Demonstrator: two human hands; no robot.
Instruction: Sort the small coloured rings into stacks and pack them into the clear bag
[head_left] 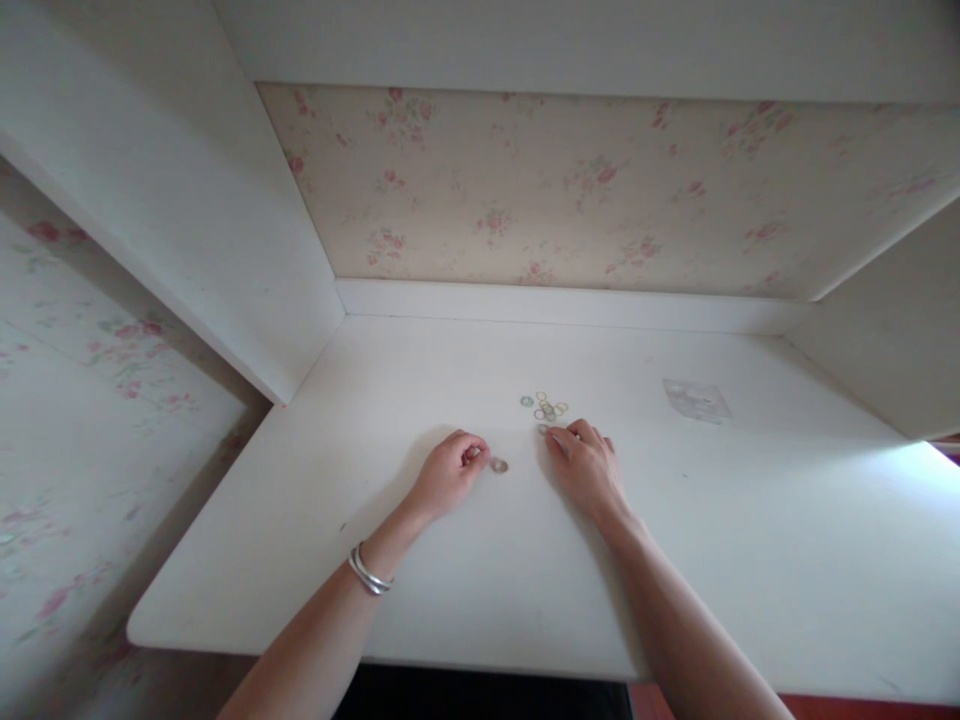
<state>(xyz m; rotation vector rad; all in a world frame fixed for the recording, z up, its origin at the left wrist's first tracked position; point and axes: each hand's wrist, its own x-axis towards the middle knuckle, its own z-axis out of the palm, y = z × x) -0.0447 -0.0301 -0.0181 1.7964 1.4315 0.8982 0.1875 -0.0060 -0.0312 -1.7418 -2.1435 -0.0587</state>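
Observation:
My left hand (454, 470) rests over the white tabletop with its fingers curled into a pinch. Just right of its fingertips lies a small brownish ring-like coil (499, 466); whether the fingers touch it I cannot make out. My right hand (589, 466) is closed, thumb and forefinger together at a small greyish ring (542, 429). Beyond it sits a loose pile of thin rings or bands (549, 411), some yellowish, some grey. One pale greenish ring (527, 401) lies apart, to the left of the pile.
A flat clear plastic bag (696, 400) lies on the white desk (420, 375) at the right. White panels (172, 180) enclose the left side, with a low ledge (570, 305) along the flowered back wall. The desk's rounded front-left corner (142, 625) is in view.

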